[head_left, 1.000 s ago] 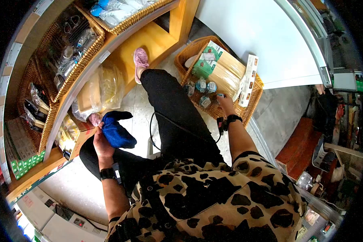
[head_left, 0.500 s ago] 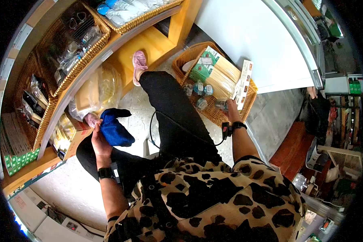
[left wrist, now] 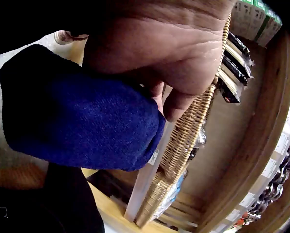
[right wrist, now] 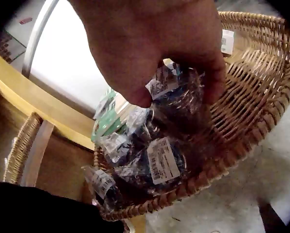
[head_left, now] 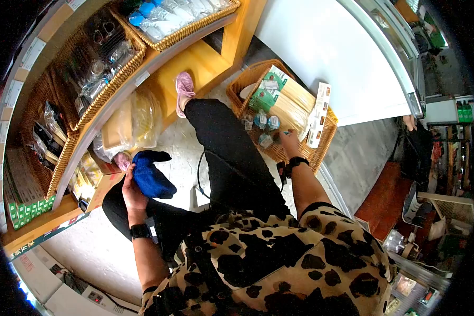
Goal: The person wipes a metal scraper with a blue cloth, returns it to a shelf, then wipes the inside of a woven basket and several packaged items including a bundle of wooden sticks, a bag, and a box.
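My left hand (head_left: 134,196) pinches a dark blue cloth (head_left: 155,178) at its edge, in front of the lower shelf. In the left wrist view the folded cloth (left wrist: 82,119) hangs below the thumb and fingers. My right hand (head_left: 289,143) is over the near part of a wicker basket (right wrist: 269,73). Its thumb and fingers grip a clear-wrapped round pack (right wrist: 176,92) with a white label. Several similar wrapped packs (right wrist: 164,162) lie close by in the basket, beside the one I hold.
The basket also holds a pack of wooden sticks (head_left: 295,100) and a long white box (head_left: 320,116). On the left, shelves carry baskets (head_left: 129,73) of packaged goods. A white panel (head_left: 332,58) stands behind the basket. My leg (head_left: 226,147) stretches between both hands.
My right hand has shifted within the basket, lately left toward the other packs, with a wrapped pack in its grip. The left hand keeps hold of the blue cloth in nearly the same place.
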{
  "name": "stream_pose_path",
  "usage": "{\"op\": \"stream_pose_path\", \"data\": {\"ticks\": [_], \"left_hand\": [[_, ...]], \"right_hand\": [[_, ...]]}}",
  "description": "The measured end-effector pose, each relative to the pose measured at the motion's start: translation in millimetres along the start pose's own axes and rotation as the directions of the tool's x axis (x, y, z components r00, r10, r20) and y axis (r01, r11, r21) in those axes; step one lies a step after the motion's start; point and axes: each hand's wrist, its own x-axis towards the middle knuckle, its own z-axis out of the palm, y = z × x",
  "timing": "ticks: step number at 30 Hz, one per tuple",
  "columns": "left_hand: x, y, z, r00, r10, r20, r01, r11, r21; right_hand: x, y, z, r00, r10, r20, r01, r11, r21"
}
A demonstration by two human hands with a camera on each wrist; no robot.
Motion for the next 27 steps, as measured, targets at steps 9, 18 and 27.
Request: {"op": "stream_pose_path", "data": {"ticks": [9, 18, 27], "left_hand": [[8.3, -3.3, 1.5, 0.994, 0.109, 0.029, -0.111, 0.989, 0.102], [-3.4, 0.6, 11.2, 0.992, 0.113, 0.062, -0.114, 0.993, 0.007], [2.5, -2.2, 16.6, 0.998, 0.042, 0.04, -0.043, 0.999, 0.033]], "right_hand": [[-11.9, -12.8, -59.0, 0.992, 0.027, -0.12, -0.002, 0.979, 0.202], [-27.7, -25.0, -17.0, 0.993, 0.059, 0.098, -0.055, 0.998, -0.042], [-18.4, -18.7, -29.4, 0.996, -0.083, 0.032, 0.087, 0.986, -0.139]]}}
